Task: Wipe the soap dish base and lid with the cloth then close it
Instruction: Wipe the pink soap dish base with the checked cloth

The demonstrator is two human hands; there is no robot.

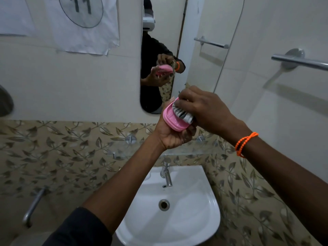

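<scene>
Left hand: pink soap dish part gripped at frame centre | right hand: striped cloth pressed into it, fingers curled

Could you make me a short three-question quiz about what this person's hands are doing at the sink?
1. True or false: the left hand holds the pink soap dish piece.
2. What does the right hand press into that piece? A) sponge B) striped cloth C) brush
3. Fill in: the orange bracelet sits on the ___ wrist.

Key: 1 true. 2 B, the striped cloth. 3 right.
</scene>
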